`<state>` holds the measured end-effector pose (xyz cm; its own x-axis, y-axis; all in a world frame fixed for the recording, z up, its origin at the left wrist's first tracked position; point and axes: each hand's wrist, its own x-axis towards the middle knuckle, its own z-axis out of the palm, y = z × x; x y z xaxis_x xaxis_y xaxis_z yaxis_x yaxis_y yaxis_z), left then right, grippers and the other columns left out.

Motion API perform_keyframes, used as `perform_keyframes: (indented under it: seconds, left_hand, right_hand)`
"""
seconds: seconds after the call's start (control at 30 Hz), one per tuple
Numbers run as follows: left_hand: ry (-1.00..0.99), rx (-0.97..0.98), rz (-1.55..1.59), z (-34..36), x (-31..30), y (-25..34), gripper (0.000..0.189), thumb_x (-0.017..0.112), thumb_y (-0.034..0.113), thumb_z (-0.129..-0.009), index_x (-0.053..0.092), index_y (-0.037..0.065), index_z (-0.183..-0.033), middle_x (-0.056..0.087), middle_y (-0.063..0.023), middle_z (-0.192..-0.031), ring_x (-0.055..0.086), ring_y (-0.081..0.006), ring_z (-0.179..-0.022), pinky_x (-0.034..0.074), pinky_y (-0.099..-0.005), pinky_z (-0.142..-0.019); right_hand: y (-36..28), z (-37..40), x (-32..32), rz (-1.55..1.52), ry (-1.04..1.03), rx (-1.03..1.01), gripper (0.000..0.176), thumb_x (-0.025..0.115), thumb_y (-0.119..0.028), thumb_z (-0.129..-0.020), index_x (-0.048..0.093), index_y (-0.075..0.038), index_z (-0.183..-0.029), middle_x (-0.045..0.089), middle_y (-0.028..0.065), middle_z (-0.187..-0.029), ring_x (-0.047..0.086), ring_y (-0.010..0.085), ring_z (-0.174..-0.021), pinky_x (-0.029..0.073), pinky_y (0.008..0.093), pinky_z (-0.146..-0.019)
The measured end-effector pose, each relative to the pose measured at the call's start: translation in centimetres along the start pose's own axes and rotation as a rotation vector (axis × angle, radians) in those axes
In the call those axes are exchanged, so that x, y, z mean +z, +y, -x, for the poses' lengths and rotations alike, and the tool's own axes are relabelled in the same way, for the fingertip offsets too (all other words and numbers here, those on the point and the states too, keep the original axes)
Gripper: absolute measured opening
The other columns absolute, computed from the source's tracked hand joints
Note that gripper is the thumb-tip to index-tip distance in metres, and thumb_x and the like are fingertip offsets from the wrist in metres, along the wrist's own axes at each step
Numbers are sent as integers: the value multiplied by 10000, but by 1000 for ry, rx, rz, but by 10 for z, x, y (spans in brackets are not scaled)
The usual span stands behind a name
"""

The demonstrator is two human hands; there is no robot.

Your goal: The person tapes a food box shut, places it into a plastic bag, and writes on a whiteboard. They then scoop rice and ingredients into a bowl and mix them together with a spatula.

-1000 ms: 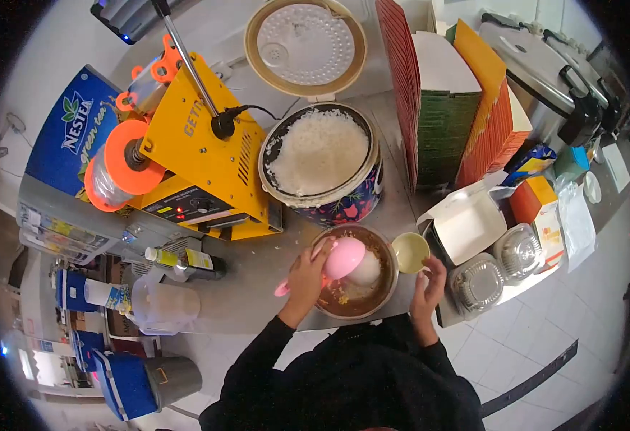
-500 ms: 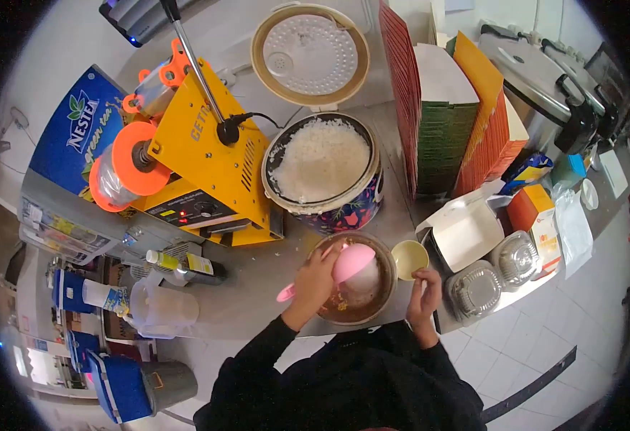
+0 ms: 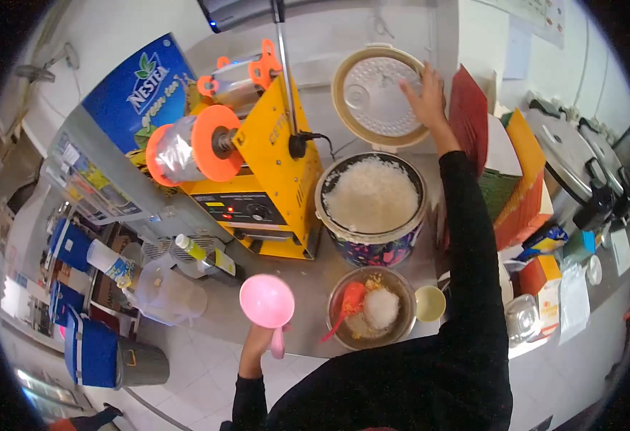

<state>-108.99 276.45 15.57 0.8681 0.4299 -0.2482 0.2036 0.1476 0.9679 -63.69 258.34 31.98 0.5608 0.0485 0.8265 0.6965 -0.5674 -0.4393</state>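
My left hand (image 3: 258, 339) holds a pink plastic dipper (image 3: 267, 302) by its handle, left of the metal bowl, with the cup's inside facing up. On the counter, the metal bowl (image 3: 335, 327) contains a mound of white rice (image 3: 382, 309), yellowish bits and a red spoon (image 3: 353, 297). Up at the rice cooker's raised lid (image 3: 341, 100), my right hand (image 3: 428, 103) has its fingers spread at the right rim, the thumb over the lid's inner side. Below the lid stands the rice cooker (image 3: 381, 253), full of white rice (image 3: 371, 194).
A yellow sealing machine (image 3: 283, 183) stands left of the cooker. Right of the bowl is a pale yellow cup (image 3: 430, 303). Stacked folded cartons (image 3: 473, 129) rise at the right, partly behind my right arm. A dark bottle (image 3: 223, 266) is at the counter's left.
My left hand has carried the pink dipper from over the bowl out to the left. My right hand has left the yellow cup and reached up to the lid. The view has shifted.
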Motion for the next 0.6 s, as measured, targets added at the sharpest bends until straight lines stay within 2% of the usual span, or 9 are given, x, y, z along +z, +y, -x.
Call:
perform_keyframes:
  seconds: [0.07,0.2,0.27,0.3,0.37,0.4,0.47,0.5,0.6]
  left_hand:
    - [142,-25,-173,20,-12,-3,129,502,98,-756,520,23,-861,518,-30,-730,497,-114,-633,411,-244,-554]
    - [55,84,-253,7,-17,-14,136,489,76,-751,523,18,-869,502,-18,-717,474,-103,-625,399,-239,-554]
    - [65,285,-498,-14,18,34,242,460,57,-731,503,-10,-959,557,-110,-905,522,-209,-873,398,-295,-755]
    - [36,441,-555,-35,30,48,265,451,49,-724,495,-12,-978,543,-138,-950,507,-238,-912,385,-310,-780]
    - [-40,748,-662,-74,71,99,371,441,36,-701,442,2,-1070,481,-203,-1050,464,-311,-984,365,-347,-822]
    - [-9,879,-827,-105,88,108,454,433,56,-718,360,70,-1166,494,-185,-1023,484,-315,-937,390,-374,-779]
    - [19,700,-1263,-145,130,133,487,403,122,-761,284,198,-1226,518,-170,-836,543,-338,-721,429,-433,-607]
    - [73,845,-1397,-187,143,120,535,461,142,-730,271,168,-1230,530,-136,-778,546,-312,-672,448,-394,-563]
    - [94,878,-1672,-250,175,108,499,457,166,-736,302,166,-1210,534,-121,-773,560,-295,-629,454,-380,-531]
  right_hand:
    - [14,-1,17,27,6,-7,640,529,-343,-735,268,12,-1198,284,284,-1173,285,410,-1092,253,447,-896]
    - [18,0,23,70,27,30,648,513,-359,-741,254,19,-1199,292,270,-1160,297,398,-1071,260,454,-879]
    - [4,7,13,38,51,76,637,515,-338,-742,254,25,-1197,303,271,-1154,294,397,-1075,257,450,-884]
    - [-6,13,8,3,73,133,626,517,-316,-744,254,30,-1194,314,272,-1147,291,396,-1079,255,446,-889]
    - [-25,40,0,-169,202,-44,585,519,-258,-746,273,42,-1183,298,273,-1170,269,383,-1112,222,430,-918]
    - [-39,63,-12,-270,131,-45,579,526,-236,-738,280,48,-1179,289,272,-1180,254,373,-1128,203,422,-930]
    - [-66,112,-44,-445,44,-1,580,539,-216,-724,289,53,-1173,266,268,-1201,228,358,-1154,166,410,-949]
    - [-76,137,-59,-521,28,45,586,545,-217,-718,291,54,-1172,253,265,-1212,217,352,-1162,147,406,-956]
    - [-65,217,-74,-225,-19,123,716,606,-200,-665,208,56,-1203,224,260,-1227,250,358,-1145,182,392,-948]
